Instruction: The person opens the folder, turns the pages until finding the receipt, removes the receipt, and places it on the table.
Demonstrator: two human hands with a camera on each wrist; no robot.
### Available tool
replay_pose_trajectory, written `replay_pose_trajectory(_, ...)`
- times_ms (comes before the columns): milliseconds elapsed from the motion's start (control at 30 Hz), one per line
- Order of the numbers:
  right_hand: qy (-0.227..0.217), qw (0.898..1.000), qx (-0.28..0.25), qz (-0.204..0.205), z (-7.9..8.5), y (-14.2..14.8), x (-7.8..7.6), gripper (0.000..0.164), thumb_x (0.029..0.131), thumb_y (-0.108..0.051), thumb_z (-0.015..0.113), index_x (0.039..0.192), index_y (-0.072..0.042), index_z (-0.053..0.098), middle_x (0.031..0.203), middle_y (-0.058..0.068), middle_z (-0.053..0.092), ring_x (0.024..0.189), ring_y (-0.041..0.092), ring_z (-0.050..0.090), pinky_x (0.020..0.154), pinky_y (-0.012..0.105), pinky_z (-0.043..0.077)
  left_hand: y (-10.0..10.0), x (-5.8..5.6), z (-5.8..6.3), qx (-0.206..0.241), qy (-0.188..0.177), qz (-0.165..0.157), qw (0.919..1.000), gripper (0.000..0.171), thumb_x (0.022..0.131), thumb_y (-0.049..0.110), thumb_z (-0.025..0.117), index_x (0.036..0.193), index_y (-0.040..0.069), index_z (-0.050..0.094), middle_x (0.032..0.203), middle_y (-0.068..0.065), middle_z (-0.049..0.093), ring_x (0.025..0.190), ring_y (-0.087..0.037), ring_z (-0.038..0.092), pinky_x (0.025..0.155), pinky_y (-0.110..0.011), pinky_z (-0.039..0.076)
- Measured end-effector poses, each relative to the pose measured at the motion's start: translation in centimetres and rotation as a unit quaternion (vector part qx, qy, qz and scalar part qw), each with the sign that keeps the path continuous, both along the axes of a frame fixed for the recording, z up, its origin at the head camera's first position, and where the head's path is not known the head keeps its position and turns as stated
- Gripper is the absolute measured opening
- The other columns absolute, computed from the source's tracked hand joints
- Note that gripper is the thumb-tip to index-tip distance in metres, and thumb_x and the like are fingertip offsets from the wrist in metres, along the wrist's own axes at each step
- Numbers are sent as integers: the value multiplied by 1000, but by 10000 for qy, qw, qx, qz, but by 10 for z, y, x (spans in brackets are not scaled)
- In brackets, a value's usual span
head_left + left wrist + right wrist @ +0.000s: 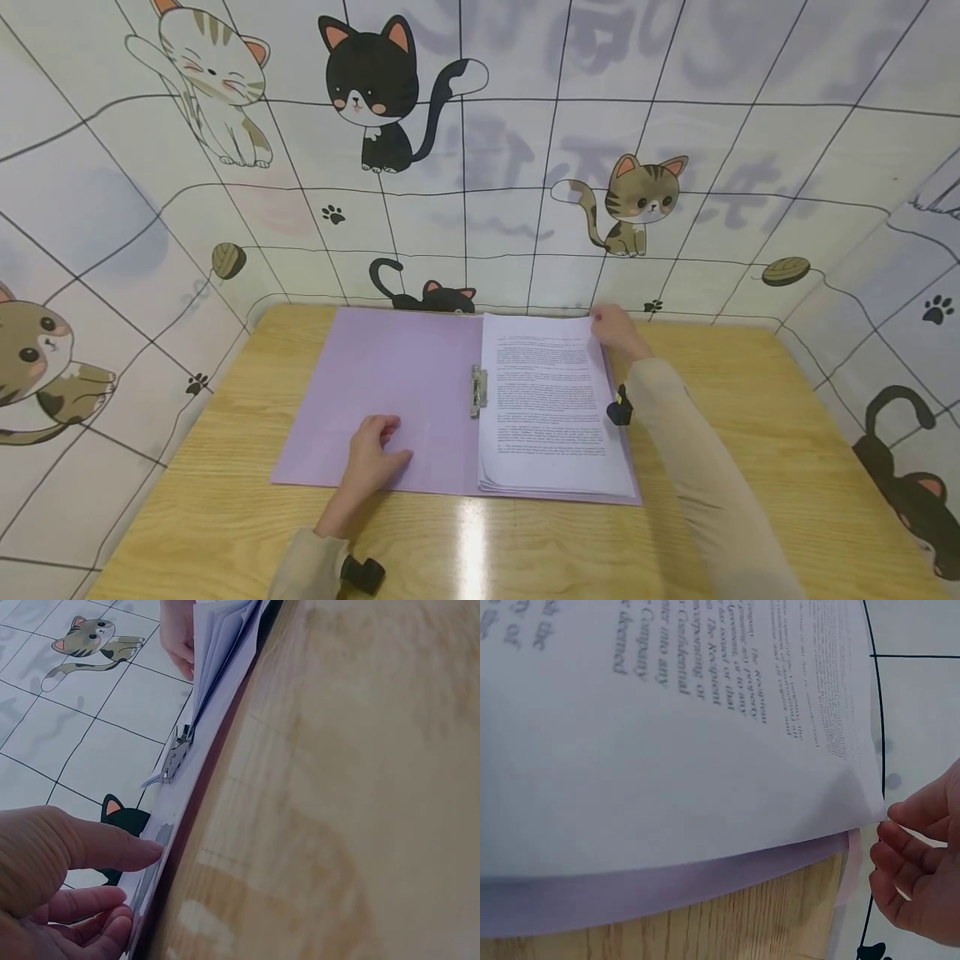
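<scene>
A purple clip folder (pixel 405 375) lies opened flat on the table. Its metal clip (pixel 478 392) sits at the spine, beside a stack of printed paper (pixel 551 400) on the right cover. At the stack's far right corner, my right hand (pixel 618 330) pinches the paper between thumb and fingertips; how many sheets it has I cannot tell. The right wrist view shows that hand (pixel 922 862) at the paper's corner (pixel 866 806). My left hand (pixel 372 454) is over the near part of the left cover, its fingers loosely bent and holding nothing.
The wooden table (pixel 735 400) extends on both sides of the folder and in front of it. Behind it rises a white wall covering (pixel 510 150) with gridlines and cartoon cats. Small black devices (pixel 363 575) are worn on both wrists.
</scene>
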State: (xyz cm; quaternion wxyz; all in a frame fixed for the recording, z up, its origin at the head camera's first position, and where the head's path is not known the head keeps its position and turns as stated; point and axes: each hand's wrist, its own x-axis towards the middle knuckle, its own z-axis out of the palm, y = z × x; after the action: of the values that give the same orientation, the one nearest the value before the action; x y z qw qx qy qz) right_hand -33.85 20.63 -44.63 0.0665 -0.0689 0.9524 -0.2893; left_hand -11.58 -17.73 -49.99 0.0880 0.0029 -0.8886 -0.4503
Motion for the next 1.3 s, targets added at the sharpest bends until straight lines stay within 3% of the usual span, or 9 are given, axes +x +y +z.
replay_pose_trajectory(100, 122, 9989, 426, 160, 1, -2, 1, 32, 87, 1, 35, 107, 11, 57, 107, 27, 55, 93, 36, 47, 79, 44, 38, 0, 0, 1, 21, -23, -8, 10000, 44, 64, -8, 75, 104, -13, 58, 100, -20, 54, 93, -32, 56, 85, -41, 50)
replay_pose_trajectory(200, 166, 9949, 962, 245, 3, -4, 2, 38, 88, -2, 37, 120, 10, 54, 115, 30, 51, 104, 42, 46, 89, 53, 38, 1, 1, 2, 32, -35, -25, 10000, 44, 64, -8, 74, 105, -13, 58, 101, -20, 54, 93, -33, 56, 85, -41, 50)
replay_pose_trajectory(300, 100, 9911, 1312, 217, 3, -5, 2, 46, 89, -5, 39, 133, 8, 43, 129, 32, 42, 117, 48, 37, 98, 62, 30, 1, 1, 2, 26, -48, -43, 10000, 44, 65, -7, 74, 105, -13, 58, 101, -20, 55, 94, -33, 56, 85, -41, 49)
replay_pose_trajectory(433, 39, 9905, 1374, 96, 2, -6, 1, 46, 91, -7, 38, 134, 6, 42, 129, 31, 40, 118, 48, 35, 97, 64, 29, 1, 2, 3, 5, -51, -64, 10000, 44, 65, -7, 74, 106, -13, 58, 102, -21, 55, 94, -33, 56, 85, -42, 49)
replay_pose_trajectory(767, 510, 9943, 931, -87, 5, -6, 5, 37, 88, -7, 44, 120, 9, 54, 116, 27, 50, 107, 43, 46, 91, 59, 36, 1, 1, 3, 13, -46, -19, 10000, 44, 65, -8, 74, 105, -13, 58, 100, -21, 54, 93, -34, 56, 85, -42, 50)
replay_pose_trajectory(900, 523, 9978, 373, -175, 3, -2, 4, 31, 89, -6, 45, 113, 11, 55, 110, 27, 55, 98, 39, 50, 87, 51, 41, 1, 1, 4, -36, -90, -25, 10000, 44, 65, -7, 75, 105, -12, 58, 100, -20, 54, 93, -33, 56, 85, -42, 50)
replay_pose_trajectory(1033, 275, 9987, -291, -322, 1, 2, 4, 25, 91, -8, 49, 109, 9, 55, 108, 25, 56, 95, 34, 51, 84, 45, 44, 1, 1, 4, -14, -126, -35, 9999, 44, 66, -7, 74, 106, -12, 57, 101, -20, 54, 94, -34, 56, 86, -42, 49)
replay_pose_trajectory(1300, -446, 9914, -1174, -365, 9, 4, 15, 38, 92, -13, 50, 122, 10, 50, 118, 26, 53, 102, 34, 49, 89, 44, 41, 0, 1, 3, -45, -61, -39, 10000, 44, 66, -6, 75, 106, -12, 58, 102, -20, 55, 94, -33, 56, 85, -42, 49)
